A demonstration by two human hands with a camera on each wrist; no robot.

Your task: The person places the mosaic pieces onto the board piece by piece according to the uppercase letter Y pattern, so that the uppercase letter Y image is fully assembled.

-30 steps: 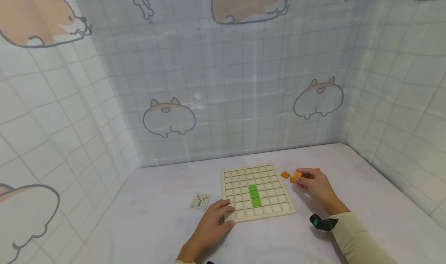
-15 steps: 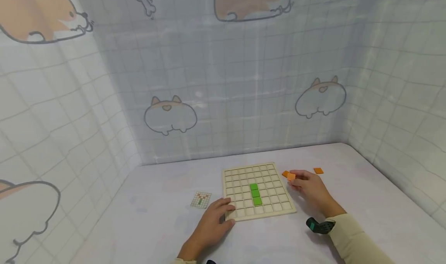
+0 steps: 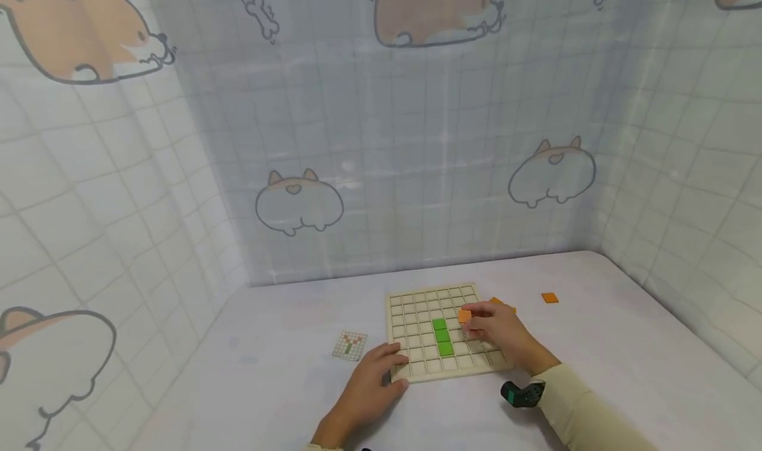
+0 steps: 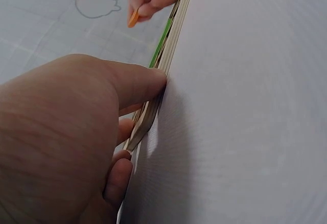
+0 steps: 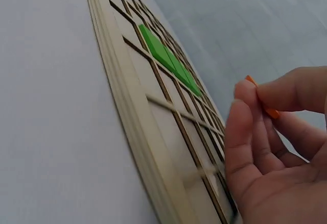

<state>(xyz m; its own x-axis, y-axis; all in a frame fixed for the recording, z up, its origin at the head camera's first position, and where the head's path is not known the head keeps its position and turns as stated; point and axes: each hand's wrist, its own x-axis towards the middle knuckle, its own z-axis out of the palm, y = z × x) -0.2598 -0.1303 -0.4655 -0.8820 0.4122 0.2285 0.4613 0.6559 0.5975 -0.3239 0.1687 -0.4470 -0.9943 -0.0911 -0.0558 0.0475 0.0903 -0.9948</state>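
A square wooden grid board point(image 3: 423, 370) lies on the table, with a column of green square tiles point(image 3: 442, 336) in its cells. My left hand point(image 3: 372, 381) holds the board's near left corner. Its thumb point(image 4: 145, 81) lies along the front edge and the fingers lie at the left side. Over the right part of the board, my right hand point(image 3: 500, 332) pinches an orange square tile point(image 3: 464, 316) between thumb and fingertips. The right wrist view shows this orange tile point(image 5: 270, 107) edge-on, raised above the grid, to the right of the green tiles point(image 5: 166, 58).
Left of the board lies a small pattern card point(image 3: 349, 345) printed with a grid and a Y-like figure. Other orange tiles point(image 3: 506, 307) sit beyond the right hand, partly hidden by it. A separate orange tile point(image 3: 550, 297) lies farther right. Fabric walls enclose the table.
My right hand has moved left from the loose orange tiles to over the board, carrying one orange tile. The left hand stays at the board's corner. The head view has shifted slightly.
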